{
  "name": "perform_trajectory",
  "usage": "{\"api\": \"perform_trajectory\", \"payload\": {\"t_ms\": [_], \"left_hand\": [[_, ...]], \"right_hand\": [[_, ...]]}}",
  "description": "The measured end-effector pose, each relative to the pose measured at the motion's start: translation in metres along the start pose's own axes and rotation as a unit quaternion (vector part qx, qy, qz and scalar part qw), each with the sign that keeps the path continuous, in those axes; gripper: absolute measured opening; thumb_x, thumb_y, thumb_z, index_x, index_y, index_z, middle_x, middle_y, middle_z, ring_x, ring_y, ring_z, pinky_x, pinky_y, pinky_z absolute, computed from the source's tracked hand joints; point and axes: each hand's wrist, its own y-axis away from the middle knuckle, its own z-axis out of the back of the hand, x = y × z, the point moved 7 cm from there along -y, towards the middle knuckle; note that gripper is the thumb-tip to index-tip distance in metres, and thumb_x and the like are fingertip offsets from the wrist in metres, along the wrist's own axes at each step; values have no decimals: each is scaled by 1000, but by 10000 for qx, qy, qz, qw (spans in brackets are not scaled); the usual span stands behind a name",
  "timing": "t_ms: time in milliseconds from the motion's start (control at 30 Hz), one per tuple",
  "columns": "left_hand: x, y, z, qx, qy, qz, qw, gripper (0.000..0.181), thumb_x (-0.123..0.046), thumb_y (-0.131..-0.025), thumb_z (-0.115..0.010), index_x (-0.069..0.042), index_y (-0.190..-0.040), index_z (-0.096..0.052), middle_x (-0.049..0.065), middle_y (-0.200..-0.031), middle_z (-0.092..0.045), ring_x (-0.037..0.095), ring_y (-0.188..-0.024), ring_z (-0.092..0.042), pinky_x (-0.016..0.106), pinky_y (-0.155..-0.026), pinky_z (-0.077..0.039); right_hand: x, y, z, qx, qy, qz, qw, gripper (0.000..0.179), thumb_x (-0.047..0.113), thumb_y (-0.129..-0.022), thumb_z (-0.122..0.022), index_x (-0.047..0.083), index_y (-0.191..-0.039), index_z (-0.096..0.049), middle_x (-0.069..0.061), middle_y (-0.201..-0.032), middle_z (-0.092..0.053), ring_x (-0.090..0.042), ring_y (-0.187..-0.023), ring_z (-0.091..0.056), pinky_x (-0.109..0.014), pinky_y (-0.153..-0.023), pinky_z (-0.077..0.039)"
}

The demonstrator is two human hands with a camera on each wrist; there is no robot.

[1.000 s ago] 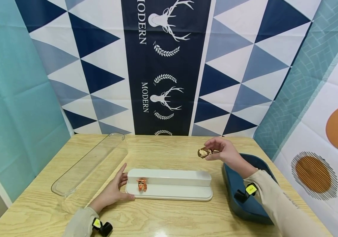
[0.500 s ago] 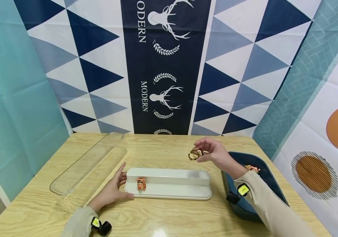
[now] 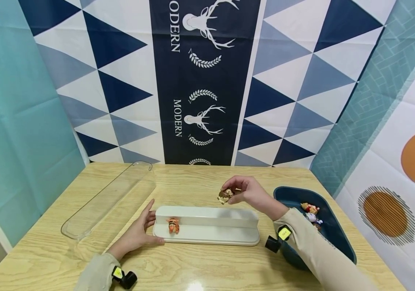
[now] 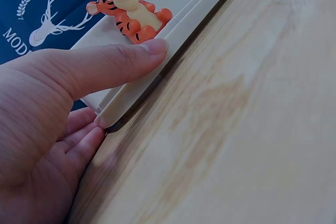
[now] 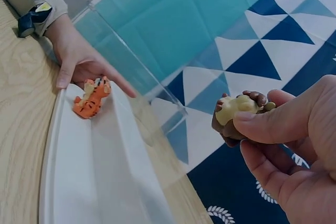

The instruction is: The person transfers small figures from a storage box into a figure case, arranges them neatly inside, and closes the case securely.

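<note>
A white two-step display stand [image 3: 222, 233] lies lengthwise on the table. An orange tiger figurine [image 3: 173, 225] with black stripes sits at its left end, also clear in the left wrist view [image 4: 131, 11]. My left hand [image 3: 140, 230] holds that end, the thumb on the front ledge and the fingertips at the corner. Above the stand's back edge, right of its middle, my right hand [image 3: 249, 193] pinches a small brown and cream figurine [image 3: 225, 195] between thumb and fingers. In the right wrist view, the cream side of this figurine [image 5: 239, 108] faces the camera, and the fingers cover part of it.
A long clear plastic cover [image 3: 109, 206] lies slantwise at the left. On the right stands a dark blue bin [image 3: 284, 194] with several small figurines [image 3: 310, 208] inside, partly behind the right forearm. Patterned cloth hangs along the table's back and sides.
My right hand has moved left with the brown and cream figurine, from beside the bin to over the stand. More of the bin's figurines now show. The left hand stays in place.
</note>
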Motion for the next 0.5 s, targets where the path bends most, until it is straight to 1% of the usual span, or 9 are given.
{"api": "perform_trajectory", "payload": {"t_ms": [133, 300, 400, 500], "left_hand": [[0, -1, -1, 17, 13, 0, 10000, 129, -6, -70, -91, 1, -158, 3, 32, -141, -42, 47, -131, -43, 50, -112, -35], [4, -1, -1, -42, -4, 114, 9999, 129, -7, -69, -92, -1, -159, 2, 31, -142, -42, 46, -132, -43, 49, -113, -34], [4, 0, 0, -59, 21, 138, 9999, 129, -6, -69, -92, -1, -159, 1, 32, -141, -42, 47, -132, -42, 49, -112, -34], [4, -1, -2, -30, 27, 89, 10000, 129, -7, -69, -92, 1, -158, 1, 32, -141, -42, 48, -131, -42, 49, -112, -35]], "right_hand": [[-1, -3, -8, 183, 62, -34, 9998, 37, -18, -73, -75, -13, -109, -67, -9, -101, -70, -16, -84, -62, -25, -69, -57], [-2, -9, -22, 422, 133, 32, 9990, 35, -18, -72, -75, -12, -106, -69, -12, -101, -71, -17, -83, -61, -25, -68, -57], [-5, -11, -31, 564, 141, 7, 9983, 34, -19, -70, -76, -12, -103, -70, -13, -102, -71, -19, -84, -61, -26, -71, -58], [-8, -13, -39, 700, 212, -29, 9973, 33, -20, -69, -76, -11, -101, -72, -14, -103, -72, -19, -86, -62, -28, -74, -59]]}}
